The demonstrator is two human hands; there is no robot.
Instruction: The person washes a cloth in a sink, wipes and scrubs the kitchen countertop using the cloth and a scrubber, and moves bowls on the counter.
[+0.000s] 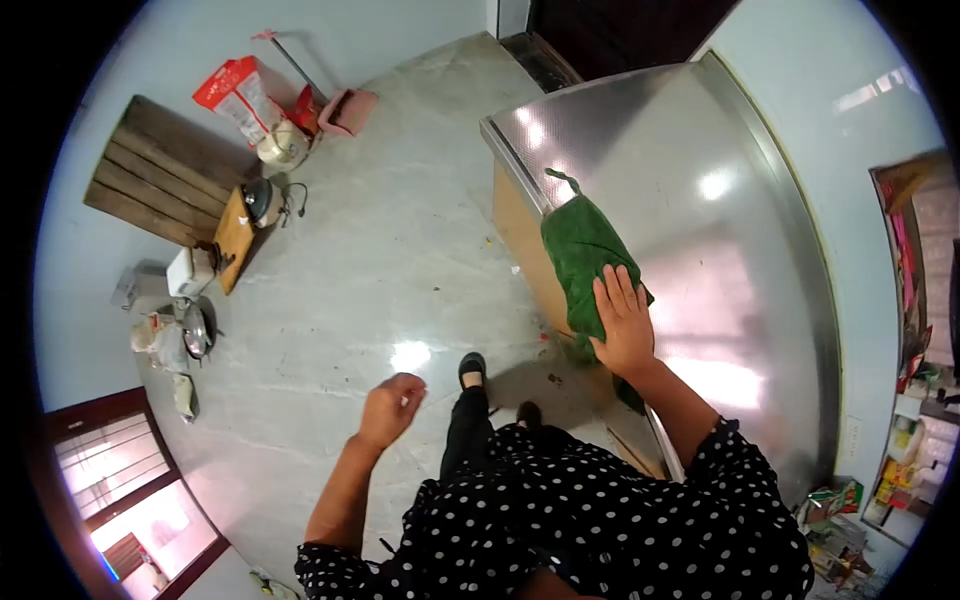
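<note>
A dark green cloth (588, 250) lies over the near edge of a shiny metal countertop (700, 230), part of it hanging down the side. On its lower right part rests my right hand (625, 322), palm down with the fingers stretched out. My left hand (391, 411) hangs in the air over the floor, away from the counter. Its fingers are curled in, and I see nothing in them, though the inside of the palm is hidden.
Along the left wall stand wooden boards (165, 170), a cutting board (235, 240), a pot (263, 202), a pan lid (197, 330) and a pink dustpan (348, 112). Small bits of debris dot the tiled floor (400, 250). Packages (835, 510) sit beyond the counter's lower right end.
</note>
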